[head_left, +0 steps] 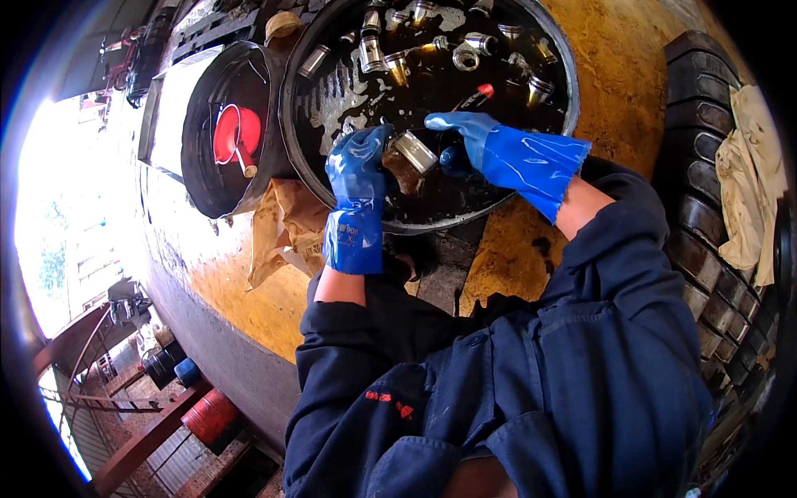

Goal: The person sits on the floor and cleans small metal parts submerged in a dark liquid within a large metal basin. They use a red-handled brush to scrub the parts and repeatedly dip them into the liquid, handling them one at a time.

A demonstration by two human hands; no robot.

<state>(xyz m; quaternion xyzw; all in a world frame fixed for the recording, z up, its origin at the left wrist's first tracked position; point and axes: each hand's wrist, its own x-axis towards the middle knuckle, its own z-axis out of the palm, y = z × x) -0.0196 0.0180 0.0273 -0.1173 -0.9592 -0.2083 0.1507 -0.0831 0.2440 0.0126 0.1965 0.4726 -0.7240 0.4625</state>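
Scoop (236,134), red, lay in a round black tub (198,162), with a brown paper sack (292,212) crumpled nearby. Left hand (357,166), in a blue rubber glove, had its fingers curled; whether it gripped anything could not be told. A cylindrical metal pipe fitting (416,152) was between the hands, over a wide round basin (572,87) containing dark liquid (427,93) and further fittings (371,55). Right hand (476,137), likewise gloved, was partly spread. A large black tyre (696,137) stood at right.
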